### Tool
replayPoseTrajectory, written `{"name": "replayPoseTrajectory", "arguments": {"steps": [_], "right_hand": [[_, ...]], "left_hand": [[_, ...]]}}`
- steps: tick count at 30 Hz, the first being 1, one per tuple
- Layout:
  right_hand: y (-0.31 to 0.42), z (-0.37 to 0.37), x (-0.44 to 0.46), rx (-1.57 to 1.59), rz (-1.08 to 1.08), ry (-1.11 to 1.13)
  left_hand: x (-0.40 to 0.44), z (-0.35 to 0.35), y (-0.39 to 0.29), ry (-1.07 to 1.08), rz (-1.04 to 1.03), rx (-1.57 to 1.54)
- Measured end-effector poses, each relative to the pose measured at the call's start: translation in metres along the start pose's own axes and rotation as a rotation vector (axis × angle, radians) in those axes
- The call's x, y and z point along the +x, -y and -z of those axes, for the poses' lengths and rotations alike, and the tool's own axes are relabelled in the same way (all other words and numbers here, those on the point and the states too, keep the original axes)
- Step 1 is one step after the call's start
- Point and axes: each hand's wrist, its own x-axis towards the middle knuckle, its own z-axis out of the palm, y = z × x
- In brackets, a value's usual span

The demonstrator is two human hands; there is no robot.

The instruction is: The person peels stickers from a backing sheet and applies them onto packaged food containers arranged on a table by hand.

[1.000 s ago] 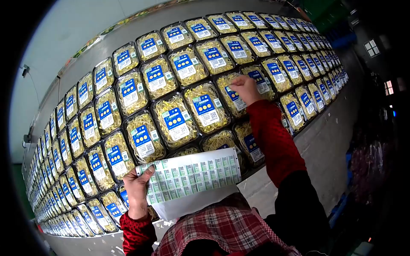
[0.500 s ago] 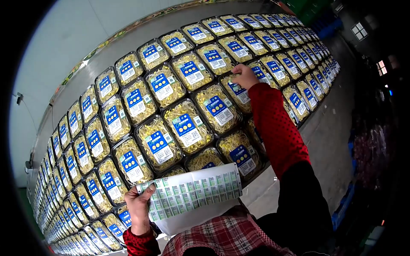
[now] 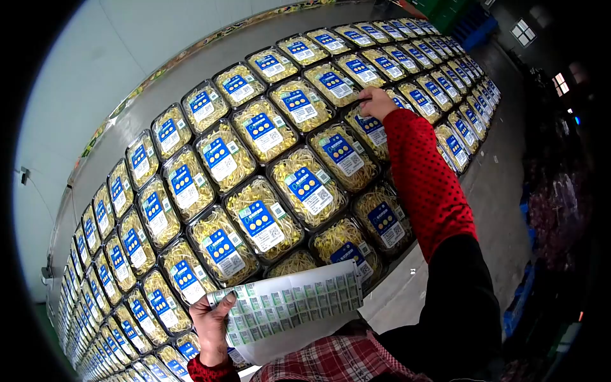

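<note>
**White rectangular sheet of small green-and-white printed stickers (image 3: 296, 304) in the left hand (image 3: 213, 323), right hand (image 3: 379, 104) at a black plastic tray of pale yellow sprouts (image 3: 373, 132)**

The sheet hangs over the near edge of the tray rows, just in front of the wearer's body, its printed face up. Its long axis runs left to right, the right end a little higher. The left hand pinches the left end, thumb on top.

The right hand is up and to the right of the sheet, well apart from it, with other labelled trays between. The left hand is therefore much the nearer to the stickers, the right to the tray. The right grip is bent, fingers drawn in over the tray's far edge; I cannot tell whether the tips press together, hold a sticker or touch the film. That tray's blue-and-white label faces up, partly below the fingers.

Around it, similar trays stand in close rows on a grey surface (image 3: 153, 103), whose far edge runs beside a pale wall (image 3: 114, 57). A red sleeve with black dots (image 3: 428, 175) covers the right forearm, and a red-and-white plaid garment (image 3: 318, 363) shows below the sheet.
</note>
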Motion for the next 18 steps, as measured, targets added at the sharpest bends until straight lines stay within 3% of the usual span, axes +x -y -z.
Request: {"name": "replayPoseTrajectory", "arguments": {"steps": [3, 5, 6, 7, 8, 9, 10, 12, 14, 17, 18], "right_hand": [[-0.010, -0.020, 0.016, -0.132, 0.072, 0.006], [-0.030, -0.038, 0.024, -0.495, 0.212, -0.192], [-0.027, -0.039, 0.022, -0.514, 0.245, -0.223], [-0.017, -0.039, 0.017, -0.666, 0.486, -0.342], [-0.009, -0.042, 0.011, -0.670, 0.465, -0.297], [0.024, -0.045, -0.014, -0.664, 0.440, -0.236], [0.066, -0.052, -0.052, -0.316, 0.427, 0.103], [0.113, -0.087, -0.140, 0.046, 0.471, 0.629], [0.138, -0.117, -0.227, 0.086, 0.506, 0.860], [0.140, -0.151, -0.298, 0.294, 0.526, 0.855], [0.141, -0.156, -0.312, 0.381, 0.407, 0.860]], "left_hand": [[0.002, -0.008, 0.000, -0.005, -0.019, 0.004], [0.000, -0.010, -0.004, -0.008, 0.027, 0.024], [-0.002, -0.011, -0.007, -0.013, 0.024, 0.071], [-0.004, -0.014, -0.012, -0.025, -0.023, 0.216], [-0.006, -0.017, -0.018, -0.020, 0.008, 0.277], [-0.008, -0.017, -0.027, -0.025, 0.054, 0.346], [-0.008, -0.019, -0.029, -0.021, 0.039, 0.338], [-0.015, -0.021, -0.030, 0.004, 0.062, 0.247], [-0.020, -0.022, -0.030, 0.064, 0.035, 0.113], [-0.036, -0.016, -0.023, 0.131, -0.035, 0.029], [-0.042, -0.009, -0.017, 0.141, -0.138, 0.083]]}}
